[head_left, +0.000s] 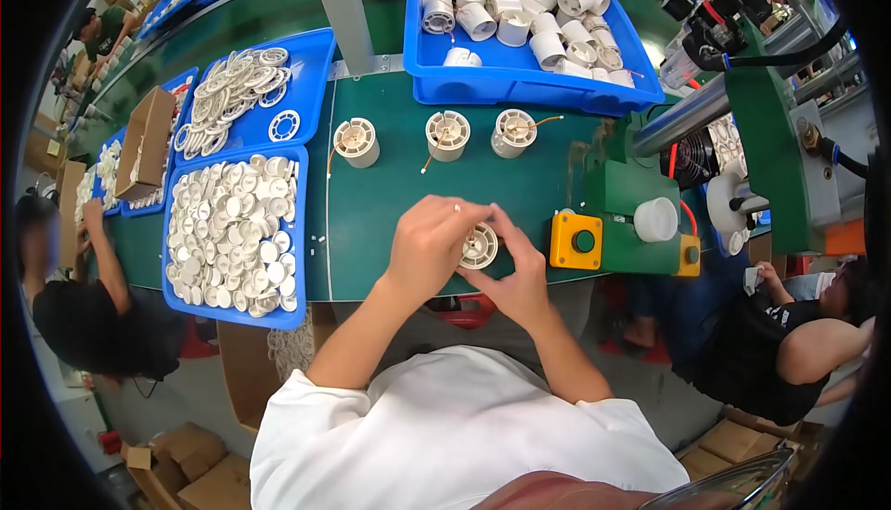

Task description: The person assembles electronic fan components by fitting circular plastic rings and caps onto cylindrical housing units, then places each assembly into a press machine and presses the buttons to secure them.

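Observation:
A white plastic cylinder (480, 248) with a spoked round end stands between my two hands near the table's front edge. My left hand (429, 243) is closed round its left side, fingers reaching over the top. My right hand (520, 278) grips it from the right, with thumb and fingers curled about the rim. Part of the cylinder is hidden by the fingers. Beyond my hands, three similar white cylinders stand upright: a left one (356, 142), a middle one (447, 136) and a right one (513, 133), each with a thin wire sticking out.
A blue bin (520, 90) of white cylinders stands at the back. To the left are a blue tray (300, 310) of white discs and another tray (316, 74) of rings. At right, a green press (617, 204) has a yellow button box (563, 243). Other people sit at both sides.

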`<state>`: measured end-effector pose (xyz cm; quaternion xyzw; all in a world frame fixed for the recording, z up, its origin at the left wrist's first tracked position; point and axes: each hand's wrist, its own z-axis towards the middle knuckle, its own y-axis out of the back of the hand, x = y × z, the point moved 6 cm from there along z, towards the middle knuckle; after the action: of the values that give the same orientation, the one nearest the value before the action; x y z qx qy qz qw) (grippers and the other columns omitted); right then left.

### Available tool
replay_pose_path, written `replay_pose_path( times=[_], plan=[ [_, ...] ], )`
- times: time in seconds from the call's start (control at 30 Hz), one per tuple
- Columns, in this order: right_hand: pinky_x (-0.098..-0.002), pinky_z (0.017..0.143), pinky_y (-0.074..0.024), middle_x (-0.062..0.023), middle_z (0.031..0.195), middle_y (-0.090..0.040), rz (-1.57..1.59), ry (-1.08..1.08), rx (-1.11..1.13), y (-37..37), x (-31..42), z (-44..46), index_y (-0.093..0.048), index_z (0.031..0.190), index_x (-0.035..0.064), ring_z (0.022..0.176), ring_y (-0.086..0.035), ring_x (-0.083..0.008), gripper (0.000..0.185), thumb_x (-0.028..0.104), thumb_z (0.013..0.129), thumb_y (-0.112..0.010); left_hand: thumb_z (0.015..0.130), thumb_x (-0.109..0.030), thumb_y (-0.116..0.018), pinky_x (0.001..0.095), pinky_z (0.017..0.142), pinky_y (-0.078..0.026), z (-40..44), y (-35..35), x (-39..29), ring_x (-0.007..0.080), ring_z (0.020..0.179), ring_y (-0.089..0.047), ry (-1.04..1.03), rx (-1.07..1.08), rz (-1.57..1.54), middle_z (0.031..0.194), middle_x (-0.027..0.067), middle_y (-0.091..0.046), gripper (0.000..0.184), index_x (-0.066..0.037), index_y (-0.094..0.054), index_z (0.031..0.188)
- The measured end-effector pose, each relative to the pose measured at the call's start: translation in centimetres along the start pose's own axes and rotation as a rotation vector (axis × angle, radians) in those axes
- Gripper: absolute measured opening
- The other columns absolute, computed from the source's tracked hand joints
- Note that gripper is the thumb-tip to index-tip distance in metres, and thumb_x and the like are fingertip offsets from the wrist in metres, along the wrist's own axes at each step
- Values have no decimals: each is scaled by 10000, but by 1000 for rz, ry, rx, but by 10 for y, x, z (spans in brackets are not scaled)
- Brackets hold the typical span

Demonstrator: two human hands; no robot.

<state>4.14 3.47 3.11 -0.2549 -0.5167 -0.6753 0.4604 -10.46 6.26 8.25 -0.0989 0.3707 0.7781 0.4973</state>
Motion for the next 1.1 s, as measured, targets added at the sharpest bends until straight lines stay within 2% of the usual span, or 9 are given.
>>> replay_pose_path(
  times=[0.17,0.3,0.47,0.57,0.67,0.77,0.97,1.03,1.1],
  plan=[
    [-370,923,-558,-171,1194,-703,6,41,41,1,-3,-1,-557,1437,18,1046,-703,-297,809,99,713,-908,864,25,-705,339,666,-566,-12,-21,60,253,698,-722,614,206,-296,838,155,-755,174,-4,-747,1030],
    [-404,932,-543,-169,1180,-699,39,79,61,4,1,1,-529,1468,48,1067,-663,-339,816,130,742,-892,895,8,-726,279,645,-551,-23,-20,54,112,706,-700,736,204,-226,793,114,-753,254,20,-717,1148],
    [-403,1078,-488,-163,1419,-608,132,47,98,3,-3,-4,-514,1478,55,1273,-604,-335,833,170,747,-897,910,-70,-757,279,588,-473,-39,37,25,90,580,-535,631,-37,39,663,55,-656,357,-46,-700,1262],
    [-436,1122,-453,-167,1505,-529,127,84,76,1,-6,-7,-486,1505,75,1359,-529,-347,881,224,741,-899,934,-66,-726,291,675,-490,-64,88,41,148,722,-597,468,-140,326,797,91,-684,232,7,-731,1154],
    [-458,1142,-427,-168,1559,-459,156,88,99,-2,-8,-9,-442,1542,110,1382,-489,-367,899,271,770,-874,897,-90,-751,475,966,-485,-79,141,54,405,1074,-624,437,-99,667,1140,227,-689,290,31,-703,1156],
    [-456,1138,-430,-163,1558,-459,166,94,86,-1,-7,-11,-432,1548,113,1379,-490,-367,899,246,773,-869,909,-105,-732,482,974,-486,-97,173,61,405,1108,-620,375,-65,836,1174,235,-675,297,25,-703,1174],
    [-443,1131,-439,-171,1523,-491,167,137,67,-1,-8,-12,-410,1554,79,1358,-504,-362,922,222,769,-873,907,-402,-756,574,1049,-421,-112,176,41,479,1202,-571,584,-10,1211,1242,245,-661,567,-5,-654,1299],
    [-442,1125,-444,-170,1503,-512,205,119,93,-2,-7,-11,-408,1554,75,1337,-517,-359,928,222,767,-875,921,-484,-728,584,1090,-390,-162,192,100,486,1261,-530,220,-95,1046,1311,262,-618,684,9,-586,1374],
    [-442,1118,-449,-167,1491,-524,189,136,82,-3,-9,-11,-412,1551,75,1325,-524,-358,927,225,764,-878,929,-494,-716,577,1097,-389,-159,191,102,487,1262,-527,236,-66,1040,1315,273,-611,699,26,-576,1374]
  ],
)
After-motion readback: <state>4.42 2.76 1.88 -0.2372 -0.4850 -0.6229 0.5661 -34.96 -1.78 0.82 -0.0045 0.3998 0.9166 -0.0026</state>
